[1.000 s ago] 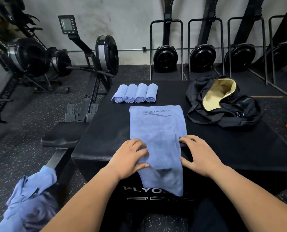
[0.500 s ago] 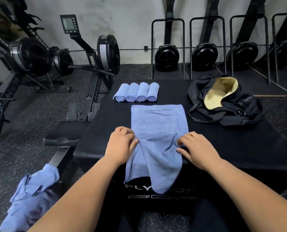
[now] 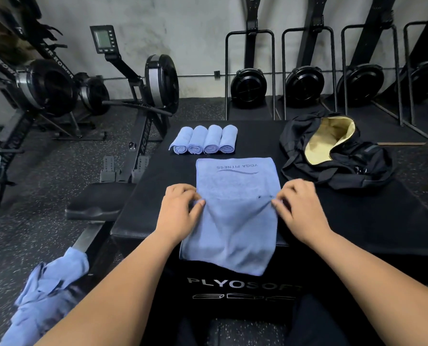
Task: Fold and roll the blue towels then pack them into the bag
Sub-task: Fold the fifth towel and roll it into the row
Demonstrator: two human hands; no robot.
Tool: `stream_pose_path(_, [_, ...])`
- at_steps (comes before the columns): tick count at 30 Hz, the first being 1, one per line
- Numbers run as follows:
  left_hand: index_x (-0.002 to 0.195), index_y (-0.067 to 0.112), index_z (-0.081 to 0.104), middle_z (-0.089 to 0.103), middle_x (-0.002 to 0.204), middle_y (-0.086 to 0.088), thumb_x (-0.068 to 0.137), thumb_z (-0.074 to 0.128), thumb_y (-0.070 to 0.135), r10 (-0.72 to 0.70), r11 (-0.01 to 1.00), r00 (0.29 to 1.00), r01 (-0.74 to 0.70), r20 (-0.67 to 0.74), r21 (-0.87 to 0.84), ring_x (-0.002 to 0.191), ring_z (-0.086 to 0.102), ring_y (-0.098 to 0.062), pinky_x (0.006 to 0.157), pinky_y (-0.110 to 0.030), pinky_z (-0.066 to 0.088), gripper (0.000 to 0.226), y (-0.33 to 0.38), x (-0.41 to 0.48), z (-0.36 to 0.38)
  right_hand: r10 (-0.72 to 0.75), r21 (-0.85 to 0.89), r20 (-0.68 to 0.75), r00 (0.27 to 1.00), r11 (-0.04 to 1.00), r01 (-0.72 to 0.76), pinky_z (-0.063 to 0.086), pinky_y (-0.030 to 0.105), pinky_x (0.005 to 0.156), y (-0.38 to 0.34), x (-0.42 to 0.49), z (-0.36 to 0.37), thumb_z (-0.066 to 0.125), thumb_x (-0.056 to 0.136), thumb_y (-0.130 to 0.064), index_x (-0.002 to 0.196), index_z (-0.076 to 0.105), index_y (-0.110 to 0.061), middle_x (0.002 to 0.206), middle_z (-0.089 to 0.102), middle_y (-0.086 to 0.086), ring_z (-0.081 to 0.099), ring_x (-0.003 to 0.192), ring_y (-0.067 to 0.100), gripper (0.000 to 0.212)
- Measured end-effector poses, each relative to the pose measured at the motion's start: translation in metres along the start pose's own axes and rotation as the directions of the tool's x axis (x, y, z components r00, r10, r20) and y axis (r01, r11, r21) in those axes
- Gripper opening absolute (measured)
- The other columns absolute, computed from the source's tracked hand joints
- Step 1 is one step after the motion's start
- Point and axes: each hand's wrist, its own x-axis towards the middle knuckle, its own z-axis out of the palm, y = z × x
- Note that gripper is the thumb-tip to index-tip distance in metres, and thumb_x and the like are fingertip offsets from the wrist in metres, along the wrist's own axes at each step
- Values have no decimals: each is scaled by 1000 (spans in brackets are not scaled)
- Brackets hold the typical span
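head view, blue towel (image 3: 235, 221) flat, side edges pinched

Dim, even indoor light w/ soft shadows; sharp centre, wide-angle bending at edges.

1. A black padded counter (image 3: 357, 221), lettered PLYOSOFT on its front, stands on a speckled floor (image 3: 33, 233).
2. Four rolled blue towels (image 3: 204, 139) lie side by side, touching, near its far edge.
3. A flat blue towel (image 3: 237, 191), printed YOGA FITNESS, lies mid-counter, its near end hanging over the front.
4. An open black bag (image 3: 372, 166) with yellow lining sits to the right of both.
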Motion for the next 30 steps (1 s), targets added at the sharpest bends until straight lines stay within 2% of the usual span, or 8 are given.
stream_pose_path(2, [94, 27, 73, 60, 105, 10, 93, 75, 36, -33, 999, 994, 32, -100, -3, 105, 48, -19, 89, -33, 41, 9, 14, 18, -7, 195, 46, -125, 973, 981, -191, 43, 41, 95, -3, 18, -7, 70, 95, -39, 94, 69, -24, 110, 49, -4, 43, 112, 27, 15])
stream_pose_path(5, [101, 27, 69, 55, 106, 5, 85, 81, 31, -71, 985, 992, 87, -105, 149, 101, 46, -23, 82, -34, 37, 20, 30, 36, -3, 337, -65, -96, 936, 937, -344, 45, 42, 88, -11, 35, -3, 81, 84, -34, 93, 69, -29, 110, 49, -4, 44, 110, 27, 15])
stream_pose_path(8, [94, 28, 65, 51, 104, 1, 75, 80, 18, 7, 960, 999, -18, 41, 280, 99, 47, -29, 75, -39, 39, 26, 29, 31, 9, 150, -176, 96, 984, 976, -132, 40, 37, 73, -16, 28, 9, 80, 79, -25, 82, 69, -35, 95, 52, -10, 49, 99, 25, 15])
stream_pose_path(11, [90, 35, 73, 54, 112, 9, 77, 67, 25, 149, 967, 955, -195, 256, 162, 110, 47, -26, 87, -41, 48, 17, 14, 5, 19, -157, -113, 283, 946, 974, 195, 41, 36, 74, -8, 0, 13, 65, 82, -36, 91, 74, -38, 99, 61, -16, 56, 102, 23, 13])
stream_pose_path(18, [134, 41, 66, 40, 161, -3, 90, 61, 71, 315, 901, 879, -395, 358, 177, 153, 26, -31, 127, -44, 23, 53, -16, -35, -4, -294, -45, 365, 883, 942, 332, 36, 41, 117, 21, -44, -8, 58, 91, -78, 127, 64, -39, 156, 48, -17, 38, 145, 20, 53])
stream_pose_path(23, [106, 29, 73, 49, 154, -6, 97, 62, 66, 380, 855, 874, -457, 303, 246, 147, 37, -36, 120, -48, 34, 40, -19, -32, -10, -421, -87, 249, 872, 887, 453, 43, 40, 107, 17, -32, -2, 57, 102, -56, 97, 68, -24, 134, 65, -4, 53, 131, 29, 34])
stream_pose_path(26, [87, 19, 70, 58, 141, -4, 98, 67, 48, 400, 872, 898, -435, 186, 224, 134, 47, -35, 110, -47, 41, 31, -10, -21, -6, -329, -104, 115, 937, 934, 341, 44, 39, 90, 10, -22, -3, 56, 102, -53, 89, 65, -21, 120, 66, -6, 56, 119, 28, 36])
stream_pose_path(30, [90, 20, 72, 59, 134, -1, 94, 75, 40, 110, 988, 990, -99, -88, 120, 128, 45, -29, 104, -41, 39, 20, 10, 2, -8, 95, -5, -92, 991, 995, -96, 41, 40, 87, 1, -3, -10, 74, 93, -46, 91, 66, -28, 114, 60, -11, 48, 116, 22, 20])
